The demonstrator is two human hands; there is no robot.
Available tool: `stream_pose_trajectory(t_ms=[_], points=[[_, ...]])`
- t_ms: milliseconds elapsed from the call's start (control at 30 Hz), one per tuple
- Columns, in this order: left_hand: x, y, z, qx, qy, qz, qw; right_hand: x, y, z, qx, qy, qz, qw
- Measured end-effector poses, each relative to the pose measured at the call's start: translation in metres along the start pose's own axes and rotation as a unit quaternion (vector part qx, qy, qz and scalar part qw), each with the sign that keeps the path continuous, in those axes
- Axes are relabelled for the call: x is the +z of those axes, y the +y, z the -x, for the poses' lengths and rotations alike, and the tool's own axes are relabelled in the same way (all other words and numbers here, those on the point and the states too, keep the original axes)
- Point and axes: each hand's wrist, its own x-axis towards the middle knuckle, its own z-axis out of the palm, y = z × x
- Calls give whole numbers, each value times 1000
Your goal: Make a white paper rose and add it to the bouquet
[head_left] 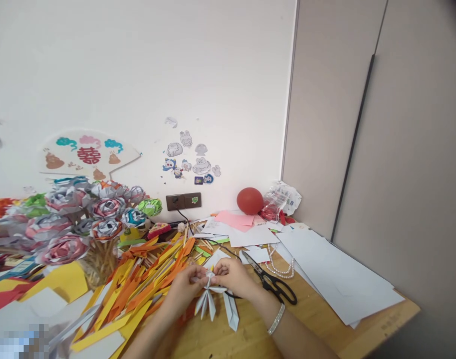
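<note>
Both hands pinch a folded white paper flower above the wooden table, its pointed petals hanging down toward me. My left hand grips its upper left part, and my right hand closes on the upper right, with a small yellow piece showing between the fingertips. Just below the right hand lies a loose folded white paper strip. Black-handled scissors rest beside my right forearm, blades pointing away.
Orange and yellow folded paper strips pile up on the left, before a bunch of paper flowers. White sheets cover the table's right side. A bead string, pink paper and a red balloon lie toward the wall.
</note>
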Motion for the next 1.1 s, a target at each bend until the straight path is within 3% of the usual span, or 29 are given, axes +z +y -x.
stream_pose_trajectory(t_ms=[200,367,500,600,767,967,1033,1100], points=[[-2,0,-1,-2,10,14,1000,0,-2,1,-3,-7,2,1000],[3,3,2,12,41,-12,999,3,-8,5,-38,29,103,994],[8,6,6,55,76,-95,991,6,-11,10,-117,53,243,961],[10,5,6,67,65,-104,990,8,-11,12,-179,77,331,923],[9,-1,3,57,40,-73,995,6,-8,11,-168,58,349,920],[11,2,9,155,100,-271,945,3,-6,11,-157,13,327,932],[12,4,11,183,112,-303,928,3,-6,11,-168,22,333,928],[12,6,11,190,117,-290,931,4,-8,12,-180,34,341,922]])
